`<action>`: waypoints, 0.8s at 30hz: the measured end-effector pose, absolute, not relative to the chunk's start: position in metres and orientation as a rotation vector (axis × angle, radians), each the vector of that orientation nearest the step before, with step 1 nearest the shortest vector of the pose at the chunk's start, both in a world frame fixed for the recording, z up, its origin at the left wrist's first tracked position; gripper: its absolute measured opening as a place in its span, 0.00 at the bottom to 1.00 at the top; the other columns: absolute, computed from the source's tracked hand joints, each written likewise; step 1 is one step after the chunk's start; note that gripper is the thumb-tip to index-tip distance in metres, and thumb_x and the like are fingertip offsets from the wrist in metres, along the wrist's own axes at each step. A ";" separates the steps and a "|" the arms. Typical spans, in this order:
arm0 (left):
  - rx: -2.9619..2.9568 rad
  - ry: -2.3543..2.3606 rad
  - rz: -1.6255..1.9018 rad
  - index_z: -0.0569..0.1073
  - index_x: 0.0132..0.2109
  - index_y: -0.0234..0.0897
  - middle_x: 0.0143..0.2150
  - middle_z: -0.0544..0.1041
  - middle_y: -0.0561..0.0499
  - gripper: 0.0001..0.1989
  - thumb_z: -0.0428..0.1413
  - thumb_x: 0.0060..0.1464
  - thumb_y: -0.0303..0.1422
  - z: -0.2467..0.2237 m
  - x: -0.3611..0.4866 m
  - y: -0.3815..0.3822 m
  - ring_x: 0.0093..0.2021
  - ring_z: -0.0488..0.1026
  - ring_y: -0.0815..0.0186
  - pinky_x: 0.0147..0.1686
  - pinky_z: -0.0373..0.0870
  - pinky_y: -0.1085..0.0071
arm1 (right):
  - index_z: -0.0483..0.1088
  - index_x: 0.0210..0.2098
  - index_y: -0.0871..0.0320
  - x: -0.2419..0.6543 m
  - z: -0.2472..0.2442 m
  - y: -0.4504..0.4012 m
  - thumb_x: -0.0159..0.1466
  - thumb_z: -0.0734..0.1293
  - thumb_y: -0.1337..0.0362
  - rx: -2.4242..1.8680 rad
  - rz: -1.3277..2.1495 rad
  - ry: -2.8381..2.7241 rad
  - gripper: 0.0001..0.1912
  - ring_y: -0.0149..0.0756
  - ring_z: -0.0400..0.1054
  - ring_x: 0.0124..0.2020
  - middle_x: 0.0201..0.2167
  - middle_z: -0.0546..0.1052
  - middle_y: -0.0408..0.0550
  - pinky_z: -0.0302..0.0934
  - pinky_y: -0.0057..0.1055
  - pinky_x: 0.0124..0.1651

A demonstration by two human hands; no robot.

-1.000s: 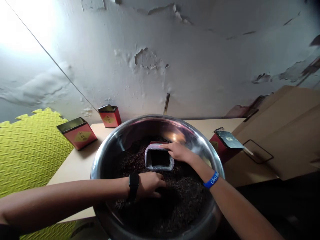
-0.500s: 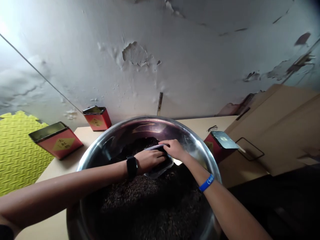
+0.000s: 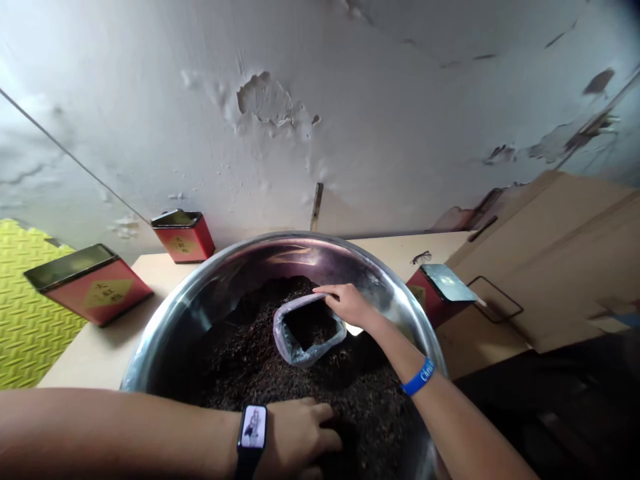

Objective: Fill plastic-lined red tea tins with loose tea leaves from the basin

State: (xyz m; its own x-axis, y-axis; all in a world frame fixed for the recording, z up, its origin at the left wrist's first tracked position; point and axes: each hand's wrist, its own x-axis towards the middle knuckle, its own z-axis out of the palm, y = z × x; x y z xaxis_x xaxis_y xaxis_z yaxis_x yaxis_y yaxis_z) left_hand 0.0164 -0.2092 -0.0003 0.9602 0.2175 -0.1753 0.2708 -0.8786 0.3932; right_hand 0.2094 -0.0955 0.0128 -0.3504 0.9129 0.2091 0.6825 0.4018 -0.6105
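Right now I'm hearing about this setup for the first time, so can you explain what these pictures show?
There's no machine here: a person is working with bare hands, and every picture comes from one camera worn on their head, looking forward and down. A steel bowl sits on a table, holding dark loose leaves. The right hand holds the rim of an open plastic bag standing in the leaves. The left hand rests with its fingers in the leaves. Red tins stand on the table beyond the bowl.
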 end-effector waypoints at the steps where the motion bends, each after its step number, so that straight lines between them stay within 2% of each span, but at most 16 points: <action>1: 2.689 0.341 -0.175 0.68 0.43 0.41 0.42 0.70 0.49 0.13 0.52 0.51 0.38 -0.001 0.017 -0.208 0.38 0.69 0.63 0.35 0.66 0.70 | 0.71 0.45 0.52 0.209 0.013 -0.096 0.59 0.57 0.68 -1.353 0.578 -2.140 0.18 0.32 0.66 0.49 0.45 0.74 0.40 0.56 0.29 0.54; 5: 2.759 0.230 -0.039 0.69 0.37 0.39 0.37 0.72 0.52 0.06 0.51 0.52 0.34 0.007 0.019 -0.197 0.35 0.68 0.66 0.34 0.65 0.73 | 0.71 0.46 0.52 0.209 0.013 -0.096 0.59 0.57 0.68 -1.343 0.576 -2.155 0.19 0.32 0.66 0.49 0.45 0.74 0.40 0.56 0.29 0.54; 9: 2.837 0.315 0.201 0.68 0.42 0.38 0.41 0.71 0.51 0.09 0.45 0.57 0.28 0.031 0.022 -0.167 0.39 0.67 0.68 0.39 0.64 0.75 | 0.71 0.46 0.53 0.209 0.012 -0.094 0.60 0.57 0.68 -1.331 0.579 -2.161 0.18 0.32 0.66 0.49 0.45 0.74 0.41 0.56 0.30 0.53; 11: 2.929 0.505 0.281 0.68 0.43 0.36 0.41 0.70 0.49 0.11 0.43 0.58 0.26 0.036 0.023 -0.146 0.42 0.66 0.66 0.42 0.64 0.71 | 0.71 0.46 0.54 0.209 0.011 -0.093 0.59 0.57 0.68 -1.321 0.583 -2.166 0.18 0.32 0.66 0.49 0.45 0.74 0.42 0.56 0.30 0.54; 14: 3.052 0.812 0.258 0.69 0.37 0.31 0.38 0.70 0.44 0.09 0.45 0.55 0.23 0.031 0.024 -0.122 0.41 0.67 0.61 0.42 0.65 0.65 | 0.70 0.47 0.54 0.209 0.011 -0.094 0.60 0.56 0.67 -1.318 0.590 -2.157 0.18 0.33 0.65 0.50 0.46 0.73 0.43 0.56 0.30 0.54; 17: 3.064 0.768 0.298 0.70 0.38 0.33 0.39 0.71 0.45 0.09 0.45 0.56 0.25 0.022 0.023 -0.117 0.40 0.68 0.63 0.41 0.65 0.67 | 0.69 0.49 0.54 0.209 0.012 -0.094 0.62 0.56 0.65 -1.326 0.592 -2.158 0.18 0.33 0.64 0.51 0.48 0.72 0.44 0.55 0.30 0.55; 20: 3.042 0.650 0.289 0.70 0.40 0.37 0.36 0.72 0.49 0.10 0.44 0.58 0.32 0.016 0.022 -0.123 0.37 0.70 0.65 0.39 0.66 0.68 | 0.68 0.50 0.55 0.208 0.013 -0.094 0.62 0.56 0.65 -1.322 0.579 -2.178 0.19 0.32 0.64 0.51 0.49 0.71 0.44 0.54 0.30 0.55; 22: 3.028 0.680 0.211 0.71 0.41 0.38 0.33 0.73 0.50 0.12 0.45 0.58 0.37 0.010 0.022 -0.125 0.34 0.71 0.64 0.37 0.66 0.67 | 0.68 0.50 0.54 0.207 0.014 -0.093 0.62 0.56 0.65 -1.325 0.574 -2.181 0.19 0.33 0.64 0.51 0.49 0.71 0.44 0.54 0.30 0.55; 24: 3.027 0.809 0.206 0.70 0.44 0.38 0.36 0.74 0.48 0.15 0.47 0.56 0.41 0.004 0.022 -0.123 0.37 0.71 0.61 0.39 0.66 0.64 | 0.67 0.50 0.54 0.207 0.015 -0.092 0.62 0.56 0.64 -1.335 0.570 -2.171 0.19 0.33 0.63 0.52 0.49 0.71 0.43 0.54 0.31 0.55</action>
